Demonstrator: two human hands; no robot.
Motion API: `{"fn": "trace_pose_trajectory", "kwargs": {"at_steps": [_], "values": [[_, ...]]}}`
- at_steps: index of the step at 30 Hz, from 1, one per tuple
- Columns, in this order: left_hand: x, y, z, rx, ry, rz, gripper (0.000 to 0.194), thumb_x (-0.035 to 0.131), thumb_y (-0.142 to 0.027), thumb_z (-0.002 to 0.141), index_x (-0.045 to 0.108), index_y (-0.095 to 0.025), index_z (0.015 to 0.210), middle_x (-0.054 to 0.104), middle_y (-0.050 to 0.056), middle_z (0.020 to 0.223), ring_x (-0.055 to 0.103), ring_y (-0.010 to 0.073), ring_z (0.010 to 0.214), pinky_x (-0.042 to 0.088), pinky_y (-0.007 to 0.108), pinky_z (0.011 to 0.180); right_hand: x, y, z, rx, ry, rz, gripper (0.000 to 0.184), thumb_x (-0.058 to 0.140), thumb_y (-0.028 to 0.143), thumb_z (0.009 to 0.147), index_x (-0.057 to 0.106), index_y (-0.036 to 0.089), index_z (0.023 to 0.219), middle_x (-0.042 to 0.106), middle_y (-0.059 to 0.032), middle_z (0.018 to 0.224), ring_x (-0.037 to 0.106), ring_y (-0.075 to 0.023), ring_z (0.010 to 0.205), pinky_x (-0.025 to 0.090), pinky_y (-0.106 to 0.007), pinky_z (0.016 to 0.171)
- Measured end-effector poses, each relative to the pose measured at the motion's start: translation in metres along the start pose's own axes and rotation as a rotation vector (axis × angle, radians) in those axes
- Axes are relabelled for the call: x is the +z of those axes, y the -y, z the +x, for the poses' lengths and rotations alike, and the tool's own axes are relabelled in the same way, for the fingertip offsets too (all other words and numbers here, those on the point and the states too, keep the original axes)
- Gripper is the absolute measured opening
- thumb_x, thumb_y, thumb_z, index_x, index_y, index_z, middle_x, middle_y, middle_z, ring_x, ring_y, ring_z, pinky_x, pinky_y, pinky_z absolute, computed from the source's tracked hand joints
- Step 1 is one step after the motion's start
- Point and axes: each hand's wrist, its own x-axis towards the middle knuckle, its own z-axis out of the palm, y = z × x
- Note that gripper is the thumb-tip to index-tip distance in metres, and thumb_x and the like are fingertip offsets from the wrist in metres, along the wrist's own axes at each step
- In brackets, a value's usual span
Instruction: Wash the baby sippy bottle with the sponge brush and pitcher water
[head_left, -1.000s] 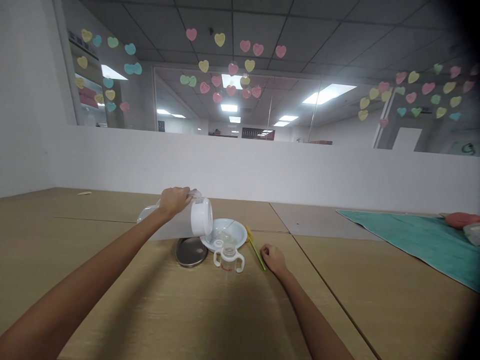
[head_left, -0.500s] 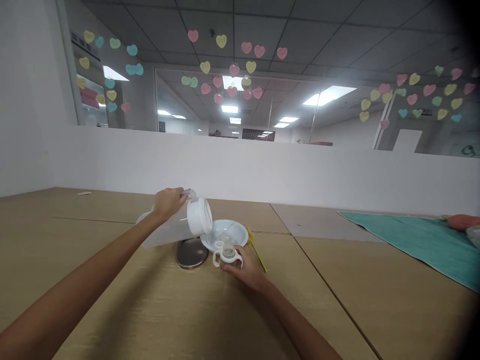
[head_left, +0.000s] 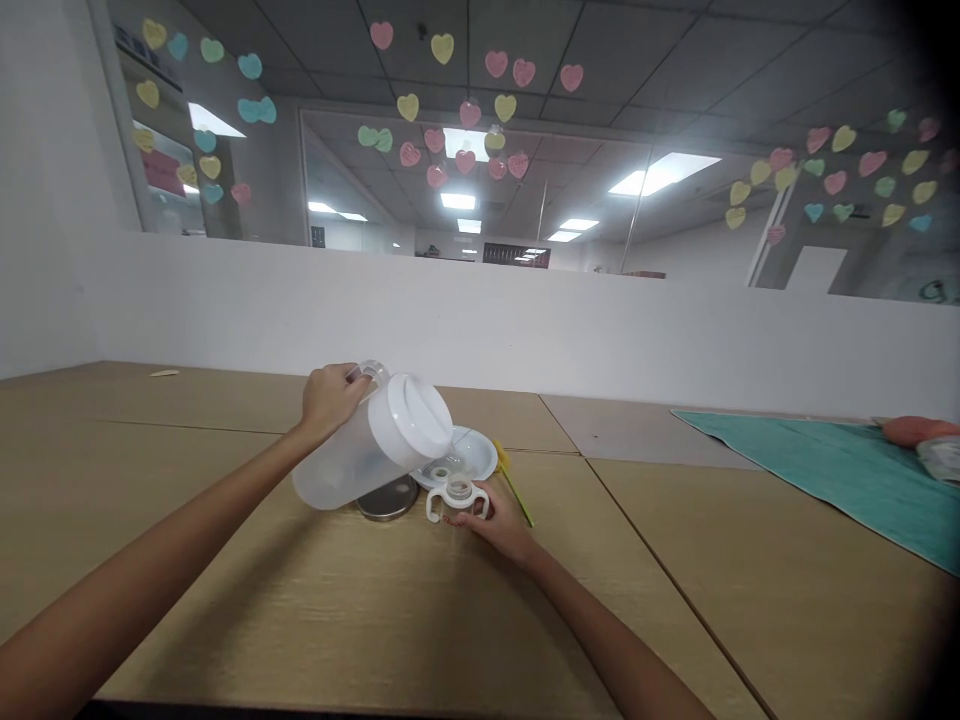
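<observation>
My left hand (head_left: 328, 402) is closed around the handle of a translucent plastic pitcher (head_left: 349, 460) with a white lid (head_left: 411, 414). The pitcher is tilted, its lid end up and to the right. My right hand (head_left: 501, 522) grips a small clear baby bottle (head_left: 458, 489) with a white two-handled collar; its open mouth faces up, just right of and below the pitcher lid. Behind the bottle sits a white bowl (head_left: 480, 455), partly hidden by the pitcher. A small whitish ring-shaped piece (head_left: 440, 474) shows at the bowl's near side.
A round dark metal lid or tin (head_left: 388, 500) lies below the pitcher. Right of the bowl is a green stick with a yellow end (head_left: 517, 495). A teal cloth (head_left: 817, 465) with a reddish object (head_left: 915, 431) lies far right. A white wall (head_left: 225, 305) rises behind the table.
The pitcher has moved right and its base sits lower, with the lid now closer to the bottle and covering more of the bowl. My right hand keeps its hold. The view has shifted slightly.
</observation>
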Motion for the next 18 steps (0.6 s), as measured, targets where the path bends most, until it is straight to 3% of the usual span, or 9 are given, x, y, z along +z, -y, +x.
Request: {"fn": "trace_pose_trajectory", "kwargs": {"at_steps": [7,10,12,15,18], "values": [[-0.001,-0.022,-0.011,0.188,-0.028,-0.008,0.045,0.039,-0.047,0.078,0.049,-0.016,0.047,0.045,0.001,0.046,0.034,0.0107,0.048,0.022,0.025,0.052,-0.002,-0.003,0.001,-0.003,-0.01,-0.062,0.057,0.066,0.055,0.066,0.056,0.022,0.111,0.06,-0.001,0.079,0.053,-0.0155,0.067,0.045,-0.027,0.062],[0.002,-0.015,-0.012,0.163,-0.056,-0.025,0.044,0.042,-0.047,0.077,0.046,-0.016,0.047,0.04,-0.001,0.046,0.033,0.0103,0.049,0.022,0.025,0.051,-0.001,-0.006,-0.001,-0.018,-0.013,-0.09,0.055,0.064,0.054,0.069,0.055,0.022,0.113,0.061,-0.0016,0.081,0.055,-0.0168,0.071,0.046,-0.029,0.066],[0.003,0.004,-0.01,0.039,-0.094,-0.073,0.04,0.042,-0.045,0.076,0.048,-0.016,0.049,0.038,-0.001,0.048,0.035,0.0102,0.051,0.022,0.024,0.05,-0.002,-0.006,-0.002,-0.029,-0.005,-0.103,0.055,0.063,0.052,0.07,0.054,0.021,0.114,0.063,-0.0032,0.087,0.057,-0.0186,0.076,0.046,-0.031,0.069],[0.0,0.046,-0.008,-0.3,-0.218,-0.079,0.033,0.039,-0.04,0.073,0.053,-0.014,0.057,0.038,-0.001,0.052,0.038,0.0113,0.052,0.025,0.023,0.048,-0.003,-0.003,-0.003,-0.037,0.011,-0.117,0.054,0.062,0.051,0.072,0.053,0.02,0.115,0.064,-0.0054,0.096,0.058,-0.0213,0.085,0.046,-0.033,0.074],[-0.005,0.089,-0.011,-0.481,-0.215,-0.01,0.044,0.028,-0.04,0.077,0.06,-0.01,0.074,0.041,0.002,0.051,0.043,0.0164,0.054,0.028,0.026,0.048,-0.005,0.0,-0.005,-0.035,0.015,-0.145,0.053,0.06,0.051,0.073,0.053,0.019,0.115,0.064,-0.0062,0.098,0.058,-0.0224,0.086,0.045,-0.034,0.075]]}}
